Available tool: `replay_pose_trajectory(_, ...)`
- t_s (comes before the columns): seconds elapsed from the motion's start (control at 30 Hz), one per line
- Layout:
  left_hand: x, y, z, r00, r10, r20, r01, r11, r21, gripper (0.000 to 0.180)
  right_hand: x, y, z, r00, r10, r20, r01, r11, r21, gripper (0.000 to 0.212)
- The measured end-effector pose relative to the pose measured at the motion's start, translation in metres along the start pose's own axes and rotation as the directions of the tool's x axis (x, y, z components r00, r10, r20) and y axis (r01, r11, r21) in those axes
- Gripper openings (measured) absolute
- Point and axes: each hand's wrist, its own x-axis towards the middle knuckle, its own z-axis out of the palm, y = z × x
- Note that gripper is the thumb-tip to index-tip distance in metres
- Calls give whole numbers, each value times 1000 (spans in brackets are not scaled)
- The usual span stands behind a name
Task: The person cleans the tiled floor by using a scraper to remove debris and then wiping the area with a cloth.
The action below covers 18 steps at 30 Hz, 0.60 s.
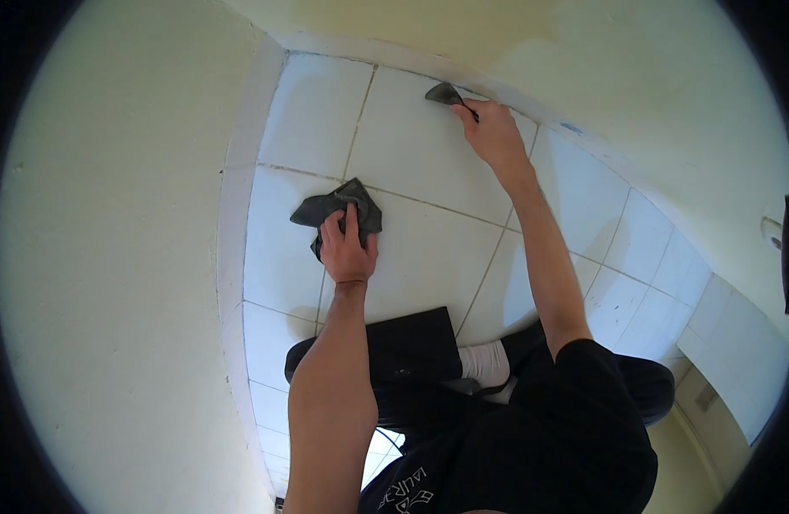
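Clutching a scraper (443, 93) is the right hand (496, 134); left hand (349, 253) touches cloth (320, 209), grip unclear.

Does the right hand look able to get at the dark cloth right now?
Probably yes: only floor tiles lie between, though the right hand grips a dark tool and the left hand rests on the cloth.

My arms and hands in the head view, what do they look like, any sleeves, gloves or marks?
The left hand and right hand wear no gloves, and both forearms are bare. A short black sleeve ends near the right elbow; no left sleeve shows. A thin dark line crosses the left wrist, band or crease, I can't tell.
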Motion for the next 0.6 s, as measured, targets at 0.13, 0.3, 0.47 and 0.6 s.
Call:
replay_pose_trajectory(0.13,0,-6,-3,1000,-1,-12,1,1000,2,67,-11,-14,-12,992,83,94,-83,997,-3,35)
replay_pose_trajectory(0.3,1,1,-4,992,-77,104,86,993,-86,67,-5,-2,3,998,53,39,-55,998,33,33)
replay_pose_trajectory(0.47,-1,0,-6,993,-59,99,66,996,-65,68,-3,-14,-15,986,124,109,-129,991,43,31)
replay_pose_trajectory(0.6,-1,-2,-3,993,-73,90,79,995,-66,68,-2,-8,-10,994,65,87,-71,995,69,30)
